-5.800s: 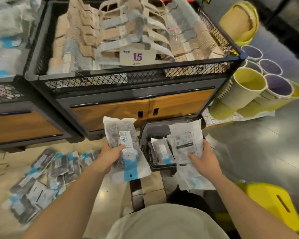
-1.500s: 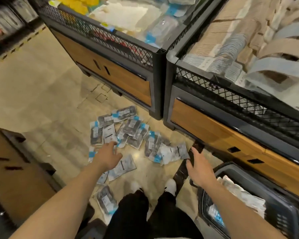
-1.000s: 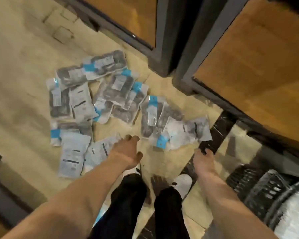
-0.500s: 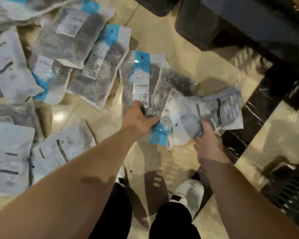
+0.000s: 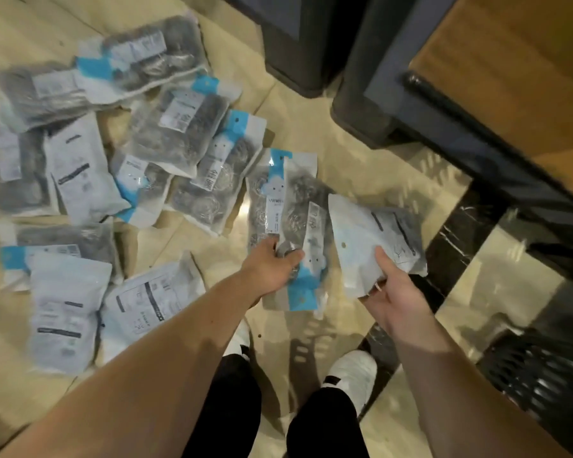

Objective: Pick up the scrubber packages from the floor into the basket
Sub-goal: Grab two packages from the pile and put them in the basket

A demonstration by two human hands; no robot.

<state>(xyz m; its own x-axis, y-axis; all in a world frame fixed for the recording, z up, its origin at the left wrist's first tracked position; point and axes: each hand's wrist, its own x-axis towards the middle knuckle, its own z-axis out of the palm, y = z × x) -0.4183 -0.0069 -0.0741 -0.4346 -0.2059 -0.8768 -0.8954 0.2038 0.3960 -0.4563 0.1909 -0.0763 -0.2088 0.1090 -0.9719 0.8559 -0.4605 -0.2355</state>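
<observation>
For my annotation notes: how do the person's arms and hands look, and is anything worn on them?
The left hand and right hand wear no glove, ring or watch that shows. Both forearms are bare, with no sleeve in view.

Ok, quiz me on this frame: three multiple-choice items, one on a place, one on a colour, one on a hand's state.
1. Where is the black mesh plastic basket?
A. on the beige tiled floor at the person's right
B. on a table top
C. hanging from a hook

2. What colour is the band on the clear plastic scrubber package that the left hand grips?
A. red
B. blue
C. green

3. What is the right hand doing?
A. hanging empty
B. pressing flat on a wall
C. holding a white-backed scrubber package

Answers:
1 A, its mesh shows low at the right edge.
2 B, a blue strip crosses its top end.
3 C, the thumb lies over the package's face.
</observation>
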